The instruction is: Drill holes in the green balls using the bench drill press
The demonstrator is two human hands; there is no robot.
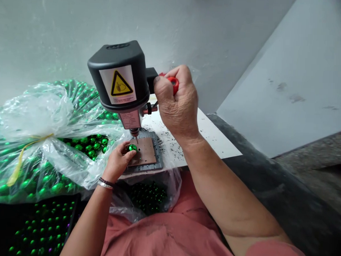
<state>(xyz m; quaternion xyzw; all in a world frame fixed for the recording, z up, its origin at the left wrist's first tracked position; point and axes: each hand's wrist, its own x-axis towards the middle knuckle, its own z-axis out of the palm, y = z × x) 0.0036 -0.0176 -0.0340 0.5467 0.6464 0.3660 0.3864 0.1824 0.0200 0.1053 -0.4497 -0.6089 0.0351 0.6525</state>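
A small drill press with a black housing [119, 66] stands on the white table, a warning label on its front. My right hand [178, 102] is wrapped round its red-ended lever [174, 85] at the side. Between the thumb and fingers of my left hand [120, 158] is a shiny green ball [132, 147]. The ball is low over the brown plate [147, 151] on the drill's base, just left of the thin drill bit [137, 140]. Whether the ball touches the plate I cannot tell.
A tied clear plastic bag [45, 116] full of green balls lies at the left, partly open near the drill. Dark shavings [172, 143] are scattered over the white table [214, 144]. A black tray [52, 221] of green balls sits lower left. Another bag [172, 188] with green balls hangs below the table edge.
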